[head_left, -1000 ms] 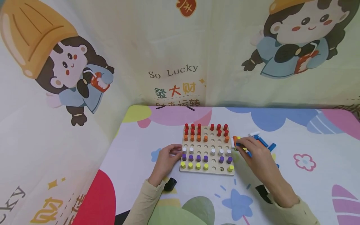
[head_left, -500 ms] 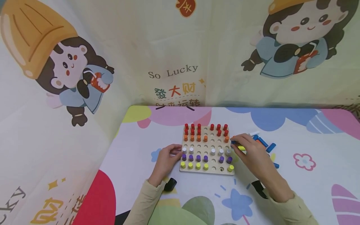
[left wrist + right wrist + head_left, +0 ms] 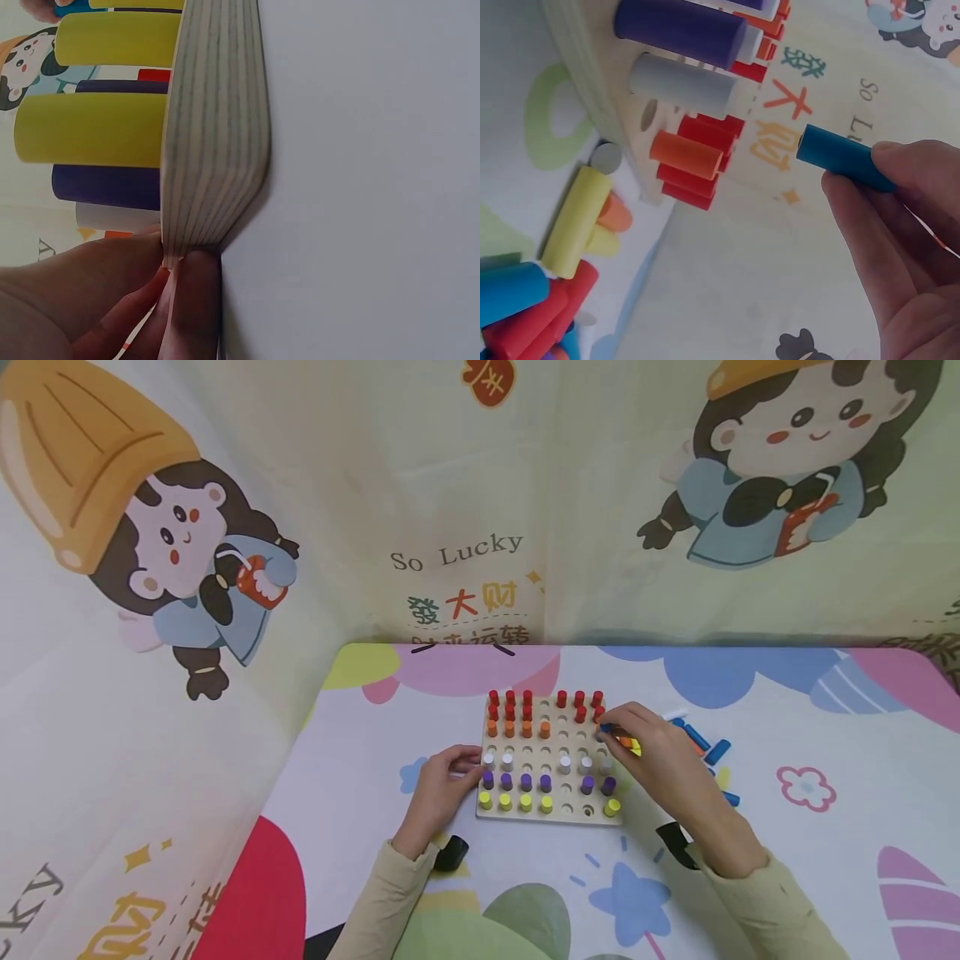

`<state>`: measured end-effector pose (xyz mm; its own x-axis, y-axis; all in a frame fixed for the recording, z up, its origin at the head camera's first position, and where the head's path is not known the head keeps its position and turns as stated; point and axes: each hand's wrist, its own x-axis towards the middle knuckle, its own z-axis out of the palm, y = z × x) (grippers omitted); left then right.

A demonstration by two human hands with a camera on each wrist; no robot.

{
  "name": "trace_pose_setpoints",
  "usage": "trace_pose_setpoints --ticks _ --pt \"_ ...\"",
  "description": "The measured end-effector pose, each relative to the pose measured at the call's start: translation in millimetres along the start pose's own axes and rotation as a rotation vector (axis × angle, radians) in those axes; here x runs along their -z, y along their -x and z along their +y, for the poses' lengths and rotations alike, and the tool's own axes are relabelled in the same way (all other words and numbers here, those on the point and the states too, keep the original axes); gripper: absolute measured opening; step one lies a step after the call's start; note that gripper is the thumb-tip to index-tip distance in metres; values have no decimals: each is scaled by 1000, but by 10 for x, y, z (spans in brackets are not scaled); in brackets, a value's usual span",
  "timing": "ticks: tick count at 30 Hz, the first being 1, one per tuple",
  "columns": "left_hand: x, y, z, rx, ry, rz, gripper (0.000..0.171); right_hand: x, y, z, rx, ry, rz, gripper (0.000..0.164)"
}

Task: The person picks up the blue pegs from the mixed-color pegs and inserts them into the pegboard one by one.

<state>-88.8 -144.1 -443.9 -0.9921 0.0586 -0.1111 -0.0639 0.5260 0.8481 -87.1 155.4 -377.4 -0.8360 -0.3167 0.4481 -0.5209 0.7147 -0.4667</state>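
A wooden pegboard point(image 3: 555, 766) lies on the table, with rows of red, orange, white, purple and yellow pegs standing in it. My left hand point(image 3: 442, 789) grips its left edge. In the left wrist view the thumb point(image 3: 97, 274) lies on the upper face while a finger presses the layered side point(image 3: 214, 112). My right hand point(image 3: 660, 760) is over the board's right edge. Between thumb and fingers it pinches a blue peg point(image 3: 840, 156), whose free end points toward the board in the right wrist view. An orange peg point(image 3: 686, 154) and a grey-white peg point(image 3: 682, 85) stand nearby.
Loose pegs lie right of the board, including a blue one point(image 3: 717, 752) and, in the right wrist view, a yellow one point(image 3: 576, 221) and a red one point(image 3: 525, 322). The right hand partly covers this pile. A printed cloth wall point(image 3: 360, 527) rises behind the table.
My right hand has moved left from the loose pegs to over the board's right side, carrying the blue peg. The left hand has kept its grip. The head view has shifted slightly.
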Motion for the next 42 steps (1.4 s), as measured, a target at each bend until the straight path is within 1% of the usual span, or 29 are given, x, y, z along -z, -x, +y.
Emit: trace_pose_setpoints --ticks 8,9,15,17,19,23,27,34,39,42 --pt "-1 -7 -8 -1 4 -7 28 -7 -92 -44 -36 -16 -54 22" --pt "-4 -9 -11 3 4 -4 28 -8 -104 -45 -34 -21 -57 22" --pt "-11 -23 -29 -29 8 17 26 -8 -189 -55 10 -48 -50 20" --pt "-12 -23 -25 -34 11 25 25 -13 -214 -72 13 -57 -57 19" --pt "-14 -20 -21 -45 8 28 26 -19 -233 -92 2 -59 -74 19" --pt "-9 -21 -19 -33 16 30 27 -36 -275 -140 -37 -65 -123 21" --pt "-6 -25 -18 -26 28 25 27 -54 -328 -178 -52 -54 -163 22" --pt "-12 -30 -39 -24 21 24 27 -103 -417 -197 33 -60 -162 19" --pt "-15 -37 -57 -27 26 27 26 -135 -468 -257 27 -31 -209 22" --pt "-17 -43 -67 -24 28 26 27 -154 -497 -286 44 -16 -236 22"
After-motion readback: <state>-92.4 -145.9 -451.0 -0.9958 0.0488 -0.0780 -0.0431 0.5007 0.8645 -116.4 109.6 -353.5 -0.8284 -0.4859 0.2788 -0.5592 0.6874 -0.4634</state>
